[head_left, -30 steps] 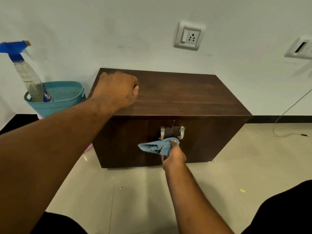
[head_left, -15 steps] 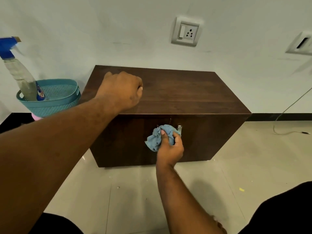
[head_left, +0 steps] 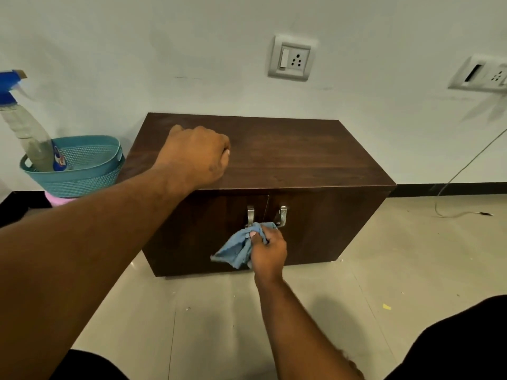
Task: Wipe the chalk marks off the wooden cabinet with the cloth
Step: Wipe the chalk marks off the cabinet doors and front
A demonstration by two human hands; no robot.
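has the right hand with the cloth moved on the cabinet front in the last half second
Yes. The right hand with the cloth has dropped: half a second ago it covered the metal handles, now it sits just below them, both exposed. The left hand rests on the cabinet top.

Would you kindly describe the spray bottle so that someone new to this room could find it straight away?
Start at the dark wooden cabinet against the white wall and look to its left, where a teal woven basket sits. The spray bottle leans inside it, poking above the rim. Its clear body and blue trigger head set it apart; nothing else stands in the basket.
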